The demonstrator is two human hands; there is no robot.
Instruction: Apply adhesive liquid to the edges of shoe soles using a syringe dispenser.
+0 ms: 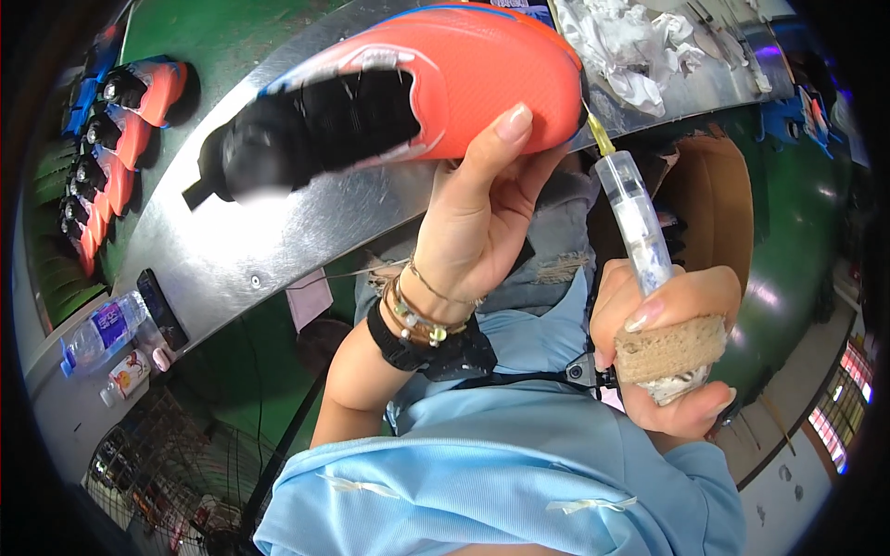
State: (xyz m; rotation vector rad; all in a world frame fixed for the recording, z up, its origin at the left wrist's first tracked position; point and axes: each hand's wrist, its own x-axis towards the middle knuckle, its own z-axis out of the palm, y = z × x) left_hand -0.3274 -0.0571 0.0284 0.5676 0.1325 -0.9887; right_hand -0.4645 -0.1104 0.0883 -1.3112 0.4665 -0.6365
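A coral-orange sports shoe (482, 74) with a black laced front and blue trim is held up over the metal table. My left hand (487, 199) grips it from below, thumb on its side near the toe or heel end at right. In my right hand (663, 324) is a clear syringe (635, 218) with a yellow needle tip, pointing up at the shoe's rounded end. The tip meets or nearly meets the sole edge there; I cannot tell which. A brown block-like pad (672, 350) with a whitish underside is also held in my right hand.
More coral shoes (120, 148) stand in a row on the green surface at left. Crumpled white paper (640, 46) lies on the metal table (324, 222) at upper right. A water bottle (107, 329) and a black phone-like object (162, 306) are at lower left. An open cardboard box (718, 208) stands at right.
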